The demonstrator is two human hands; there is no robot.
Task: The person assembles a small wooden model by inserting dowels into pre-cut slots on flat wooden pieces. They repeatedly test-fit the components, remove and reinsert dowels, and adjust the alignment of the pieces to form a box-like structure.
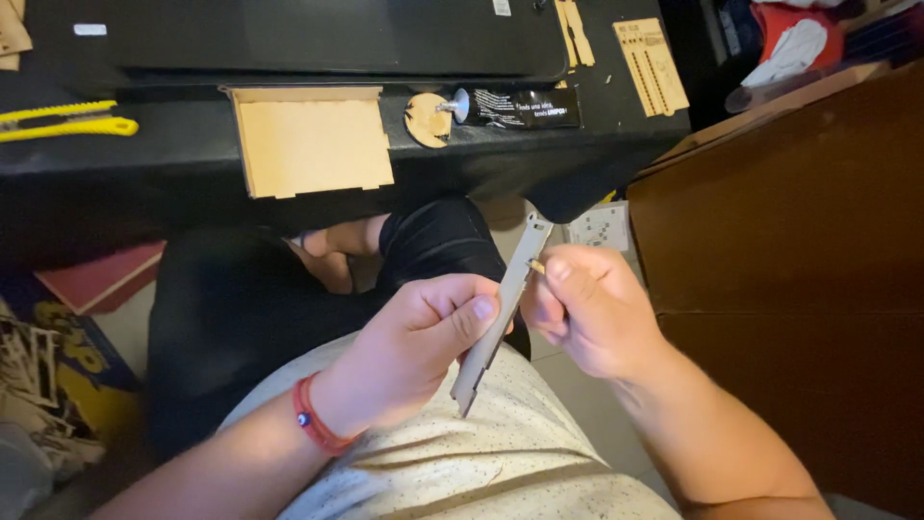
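Hands meet over the lap, near the middle of the view. The left hand (416, 337), with a red cord bracelet (318, 424) at its wrist, has its fingers curled and its thumb pressed against a thin, pale wooden strip (500, 318), clamping it so that it stands tilted from near-left to far-right. The right hand (587, 308) sits just to the right of the strip, fingers closed together and pinching a tiny yellowish piece (535, 266) against the strip's upper part. Farther off, a black table (115, 173) bears a shallow open wooden box (310, 143), a round wooden disc (427, 119), a black glue tube (520, 107) and, at far left, a yellow utility knife (60, 121). A brown cabinet (799, 250) fills the right.
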